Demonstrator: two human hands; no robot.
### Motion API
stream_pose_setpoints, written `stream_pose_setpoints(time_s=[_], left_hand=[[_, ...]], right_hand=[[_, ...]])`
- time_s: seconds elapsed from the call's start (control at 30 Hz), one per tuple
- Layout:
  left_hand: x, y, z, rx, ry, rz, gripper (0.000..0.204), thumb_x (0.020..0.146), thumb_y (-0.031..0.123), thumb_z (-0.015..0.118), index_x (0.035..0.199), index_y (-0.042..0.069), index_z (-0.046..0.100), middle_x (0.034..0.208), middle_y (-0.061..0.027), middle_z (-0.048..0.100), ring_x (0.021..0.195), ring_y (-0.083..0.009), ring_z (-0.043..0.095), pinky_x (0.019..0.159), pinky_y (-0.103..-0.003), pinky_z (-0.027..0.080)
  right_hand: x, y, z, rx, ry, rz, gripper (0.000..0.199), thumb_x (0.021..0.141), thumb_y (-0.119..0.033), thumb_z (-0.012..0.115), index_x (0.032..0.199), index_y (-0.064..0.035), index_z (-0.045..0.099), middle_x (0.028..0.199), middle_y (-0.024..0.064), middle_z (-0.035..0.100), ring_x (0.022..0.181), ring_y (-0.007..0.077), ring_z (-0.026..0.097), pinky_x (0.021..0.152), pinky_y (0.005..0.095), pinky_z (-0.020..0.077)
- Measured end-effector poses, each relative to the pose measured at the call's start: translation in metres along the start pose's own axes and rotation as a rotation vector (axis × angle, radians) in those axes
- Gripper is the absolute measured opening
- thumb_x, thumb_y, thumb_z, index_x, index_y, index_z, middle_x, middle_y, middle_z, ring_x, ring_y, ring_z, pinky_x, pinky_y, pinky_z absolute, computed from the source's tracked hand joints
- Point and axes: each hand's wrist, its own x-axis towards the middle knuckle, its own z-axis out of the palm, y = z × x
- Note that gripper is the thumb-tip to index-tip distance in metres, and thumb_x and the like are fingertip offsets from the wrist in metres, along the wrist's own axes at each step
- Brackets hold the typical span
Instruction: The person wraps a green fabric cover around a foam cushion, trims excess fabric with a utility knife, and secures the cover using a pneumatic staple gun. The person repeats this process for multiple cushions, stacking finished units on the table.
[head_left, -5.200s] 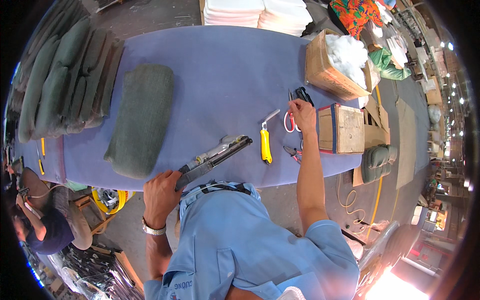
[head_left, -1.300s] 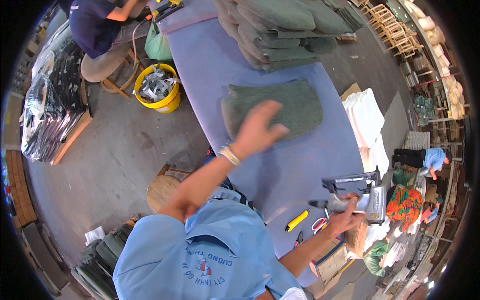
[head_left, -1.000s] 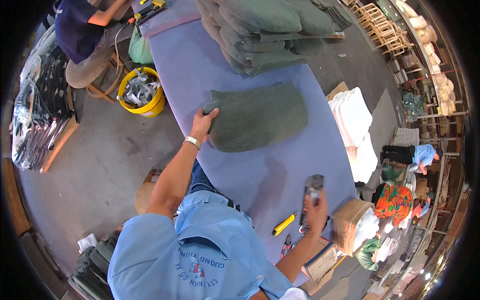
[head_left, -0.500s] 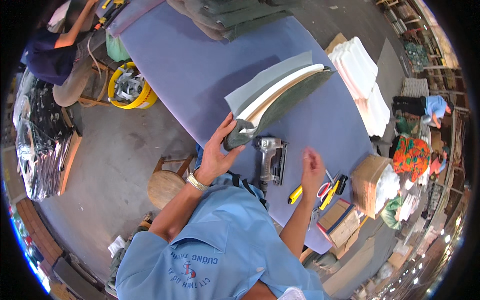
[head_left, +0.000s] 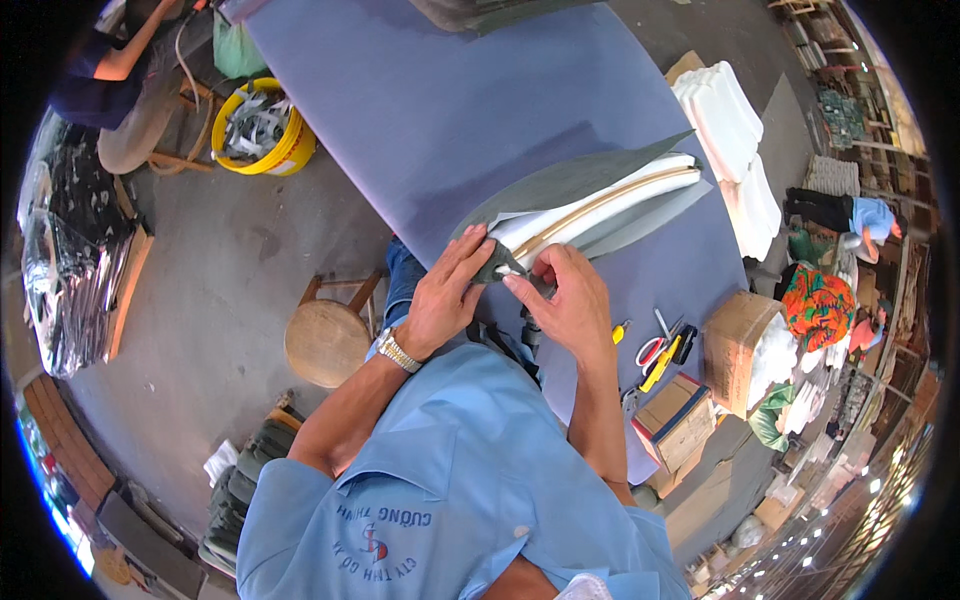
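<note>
A long curved foam-padded cushion (head_left: 610, 213) is held on edge above the table. White foam lies on both sides of a thin tan board, and loose dark green-grey fabric (head_left: 575, 182) flares out along its length. My left hand (head_left: 446, 298) grips the near end, its fingers over the folded fabric. My right hand (head_left: 575, 305) is closed at that same end, thumb and forefinger pinching the edge of the cover by the foam. The staple gun is almost wholly hidden behind my right hand and the cushion.
The blue-covered table (head_left: 400, 110) bears scissors (head_left: 650, 350), a yellow cutter (head_left: 658, 370) and a small box (head_left: 672, 422) at the right. A carton (head_left: 735, 350) and stacked white foam (head_left: 720, 130) stand beyond. At left are a round stool (head_left: 328, 343), a yellow bucket of scraps (head_left: 290, 150) and a co-worker (head_left: 95, 85).
My right hand has come from the right, over the table, to the cushion's near end. The cushion has turned, so the dark fabric now flares on its far side. The staple gun has become hidden.
</note>
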Motion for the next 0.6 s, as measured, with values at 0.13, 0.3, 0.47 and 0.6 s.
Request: stream_pose_setpoints(time_s=[0.13, 0.3, 0.47, 0.6], left_hand=[[0.001, 0.012, -0.001, 0.072, -0.037, -0.054, 0.073, 0.078, -0.001, 0.079, 0.146, 0.005, 0.054, 0.156, -0.0174, 0.051, 0.144, -0.0342, 0.049, 0.117, -0.047, 0.044], [0.013, 0.022, 0.001, 0.154, -0.03, -0.097, 0.073, 0.079, 0.006, 0.081, 0.147, 0.003, 0.054, 0.155, -0.0171, 0.051, 0.142, -0.0351, 0.051, 0.114, -0.045, 0.048], [0.022, 0.022, -0.004, 0.18, -0.058, -0.115, 0.069, 0.08, 0.004, 0.078, 0.145, 0.005, 0.056, 0.152, -0.0162, 0.054, 0.14, -0.036, 0.054, 0.107, -0.043, 0.053], [0.029, 0.023, -0.011, 0.182, -0.07, -0.14, 0.062, 0.081, 0.001, 0.076, 0.141, 0.001, 0.06, 0.145, -0.0229, 0.059, 0.127, -0.0393, 0.063, 0.097, -0.042, 0.058]], right_hand=[[0.001, -0.002, 0.011, -0.072, -0.034, 0.038, 0.038, 0.093, -0.039, 0.075, 0.083, -0.0059, 0.06, 0.079, 0.0104, 0.06, 0.077, 0.0314, 0.061, 0.066, 0.0448, 0.0477], [0.009, 0.004, 0.019, -0.012, 0.048, -0.066, 0.033, 0.098, -0.033, 0.069, 0.084, -0.0039, 0.062, 0.079, 0.0127, 0.058, 0.078, 0.0331, 0.06, 0.067, 0.0461, 0.0467], [0.021, 0.019, 0.021, 0.319, 0.056, -0.116, 0.029, 0.1, -0.023, 0.067, 0.082, -0.0002, 0.063, 0.077, 0.0138, 0.054, 0.076, 0.0317, 0.055, 0.067, 0.0428, 0.0436], [0.028, 0.027, 0.028, 0.469, 0.036, -0.12, 0.03, 0.099, -0.021, 0.067, 0.079, 0.0009, 0.061, 0.076, 0.0127, 0.051, 0.075, 0.0292, 0.052, 0.067, 0.0393, 0.0413]])
